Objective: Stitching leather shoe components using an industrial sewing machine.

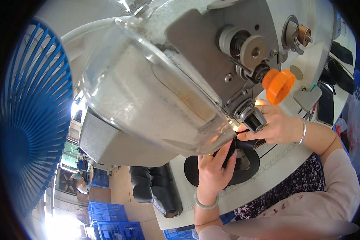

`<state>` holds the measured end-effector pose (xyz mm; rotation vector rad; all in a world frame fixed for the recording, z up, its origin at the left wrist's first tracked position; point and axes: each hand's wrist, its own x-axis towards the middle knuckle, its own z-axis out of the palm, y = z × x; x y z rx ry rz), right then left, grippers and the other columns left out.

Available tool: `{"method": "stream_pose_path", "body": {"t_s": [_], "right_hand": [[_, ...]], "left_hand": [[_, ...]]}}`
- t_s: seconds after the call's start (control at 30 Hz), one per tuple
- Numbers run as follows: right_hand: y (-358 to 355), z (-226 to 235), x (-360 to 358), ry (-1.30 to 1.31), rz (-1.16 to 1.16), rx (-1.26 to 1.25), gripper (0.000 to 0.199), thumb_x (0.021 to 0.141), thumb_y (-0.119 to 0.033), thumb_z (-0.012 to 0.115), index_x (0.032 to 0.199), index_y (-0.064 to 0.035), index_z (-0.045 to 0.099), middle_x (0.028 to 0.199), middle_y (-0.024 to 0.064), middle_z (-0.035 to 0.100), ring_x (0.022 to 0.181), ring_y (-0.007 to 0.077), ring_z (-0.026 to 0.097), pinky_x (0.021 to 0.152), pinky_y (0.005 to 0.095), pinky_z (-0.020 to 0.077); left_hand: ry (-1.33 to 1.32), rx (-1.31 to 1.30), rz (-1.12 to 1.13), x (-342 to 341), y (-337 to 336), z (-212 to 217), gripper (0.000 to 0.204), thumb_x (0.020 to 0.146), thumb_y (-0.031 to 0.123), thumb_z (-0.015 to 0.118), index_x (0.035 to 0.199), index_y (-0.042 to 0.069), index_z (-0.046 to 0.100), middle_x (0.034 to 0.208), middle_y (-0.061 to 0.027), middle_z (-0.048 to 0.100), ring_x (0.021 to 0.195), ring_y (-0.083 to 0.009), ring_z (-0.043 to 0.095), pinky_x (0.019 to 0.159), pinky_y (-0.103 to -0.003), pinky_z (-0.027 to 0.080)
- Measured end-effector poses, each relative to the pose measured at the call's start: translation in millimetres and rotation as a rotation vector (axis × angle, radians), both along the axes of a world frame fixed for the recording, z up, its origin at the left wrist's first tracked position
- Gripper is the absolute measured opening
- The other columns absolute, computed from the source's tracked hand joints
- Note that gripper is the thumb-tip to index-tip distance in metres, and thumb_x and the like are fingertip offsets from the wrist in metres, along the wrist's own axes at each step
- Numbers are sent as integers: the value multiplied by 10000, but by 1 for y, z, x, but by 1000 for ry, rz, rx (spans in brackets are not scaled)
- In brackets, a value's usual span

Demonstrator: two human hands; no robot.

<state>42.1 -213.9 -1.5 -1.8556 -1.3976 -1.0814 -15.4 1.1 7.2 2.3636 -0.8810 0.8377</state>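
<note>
A large sewing machine (224,60) fills the middle of the view, with an orange knob (280,86) on its head. Below the head, a black leather-like piece (248,166) lies on the white table and bends round at the needle area. My left hand (216,172) pinches this black piece at its near left side, fingers pointing up toward the needle. On the far right side of the needle, my right hand (274,124) has its fingers closed on the black piece beside the presser. The machine head and its shield partly hide the fingertips and the stitching spot.
A row of black moulded pieces (154,186) sits at the table's left edge. At the right lie a phone (325,105), a grey pad (307,98) and black pieces (340,74). A blue fan (36,120) stands at left; blue crates (108,212) rest on the floor.
</note>
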Motion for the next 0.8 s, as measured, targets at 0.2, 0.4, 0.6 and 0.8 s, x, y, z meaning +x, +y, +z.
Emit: {"method": "stream_pose_path", "body": {"t_s": [0.2, 0.4, 0.6, 0.8], "right_hand": [[0, -2, 1, 14, -13, 19, 221, 663, -92, 662, 877, -144, 684, 927, -60, 625, 908, 152, 586, 777, 333, 466], [-6, -2, 7, 93, 48, 25, 315, 618, 13, 651, 873, -169, 685, 930, -71, 628, 919, 170, 598, 779, 339, 459], [-2, -5, 9, 138, 58, 61, 327, 610, 30, 650, 871, -163, 687, 921, -68, 628, 912, 168, 602, 777, 329, 463], [-2, -2, 6, 51, 63, 32, 257, 619, -21, 675, 850, -134, 689, 929, -68, 637, 881, 165, 595, 771, 330, 473]], "left_hand": [[-13, 5, 7, 0, -2, -1, 404, 665, 26, 741, 1063, 25, 677, 1032, -120, 606, 880, -290, 552, 786, -344, 479], [-22, -16, -9, 0, -5, -3, 394, 665, 44, 753, 1051, 23, 680, 1008, -117, 593, 865, -289, 550, 772, -337, 482], [-44, 0, 14, 1, -5, -4, 389, 665, 39, 749, 1048, 22, 681, 1010, -118, 590, 864, -286, 551, 768, -336, 483], [-39, -2, 1, -1, -2, -3, 386, 663, 4, 724, 1046, 22, 682, 1018, -117, 594, 871, -283, 554, 779, -341, 486]]}}
